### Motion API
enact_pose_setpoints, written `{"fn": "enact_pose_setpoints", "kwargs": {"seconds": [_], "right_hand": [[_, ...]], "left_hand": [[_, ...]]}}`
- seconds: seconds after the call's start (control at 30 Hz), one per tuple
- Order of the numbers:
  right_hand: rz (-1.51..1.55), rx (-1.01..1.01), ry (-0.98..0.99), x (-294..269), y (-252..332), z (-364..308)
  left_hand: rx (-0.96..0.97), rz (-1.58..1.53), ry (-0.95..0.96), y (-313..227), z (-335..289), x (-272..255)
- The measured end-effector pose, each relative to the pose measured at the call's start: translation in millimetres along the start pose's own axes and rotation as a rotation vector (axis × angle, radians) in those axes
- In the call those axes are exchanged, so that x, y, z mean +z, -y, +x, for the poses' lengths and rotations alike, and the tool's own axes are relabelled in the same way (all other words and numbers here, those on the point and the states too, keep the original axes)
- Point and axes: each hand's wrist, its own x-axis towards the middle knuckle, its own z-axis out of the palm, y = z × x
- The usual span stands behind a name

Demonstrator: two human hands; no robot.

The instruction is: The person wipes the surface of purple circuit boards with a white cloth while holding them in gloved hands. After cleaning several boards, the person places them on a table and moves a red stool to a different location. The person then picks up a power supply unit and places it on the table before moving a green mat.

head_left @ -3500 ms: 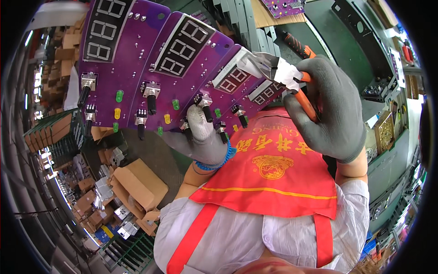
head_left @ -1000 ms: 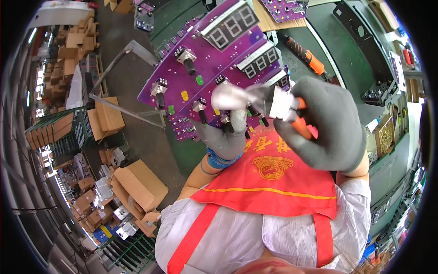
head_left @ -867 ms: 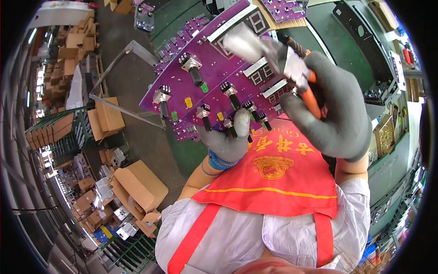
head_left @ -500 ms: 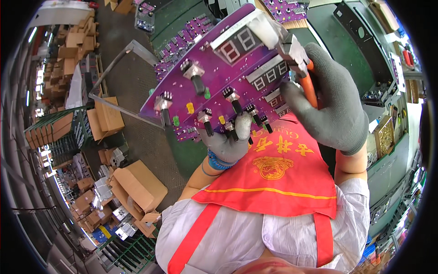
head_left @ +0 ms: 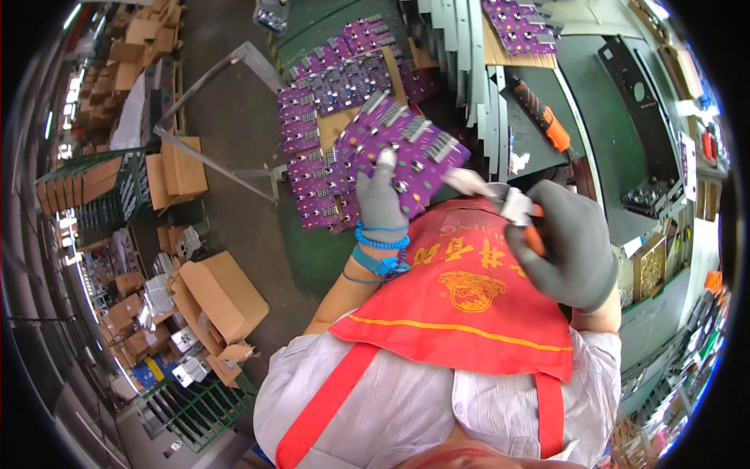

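My left hand (head_left: pixel 381 205), in a grey glove with a blue coiled cord at the wrist, grips a purple circuit board (head_left: pixel 414 168) by its near edge, thumb on top. The board is tilted and carries digit displays, small knobs and green and yellow parts. My right hand (head_left: pixel 574 250), also gloved, is closed around orange-handled pliers (head_left: pixel 517 208) over the red apron (head_left: pixel 469 258). A blurred whitish piece (head_left: pixel 466 182) is at the jaws, close to the board's right corner; I cannot tell what it is or whether it touches the board.
More purple boards (head_left: pixel 308 117) lie in rows on the green bench beyond my left hand. Upright grey metal strips (head_left: pixel 461 55) stand ahead. An orange-and-black power screwdriver (head_left: pixel 547 117) lies to the right, near a black metal panel (head_left: pixel 629 86). Cardboard boxes (head_left: pixel 223 297) stand at left.
The circuit board has dropped lower and away from my head, over the bench boards. The pliers have moved down off the display, with the whitish piece still at their jaws.
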Motion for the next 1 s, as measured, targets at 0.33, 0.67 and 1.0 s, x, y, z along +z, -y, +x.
{"fn": "enact_pose_setpoints", "kwargs": {"seconds": [0.33, 0.67, 1.0], "right_hand": [[0.016, 0.19, 0.026, 17.7, -10.0, -6.4], [-0.03, 0.322, -0.038, 24.7, -22.1, -8.7], [-0.008, 0.37, -0.038, 29.5, -9.9, -8.8]], "left_hand": [[-0.111, -0.107, -0.547, 58.1, 160.7, -52.5], [0.219, 1.111, 0.257, 8.9, 155.7, -74.8], [0.137, 0.954, 0.333, -72.5, 251.9, -1.4]]}}
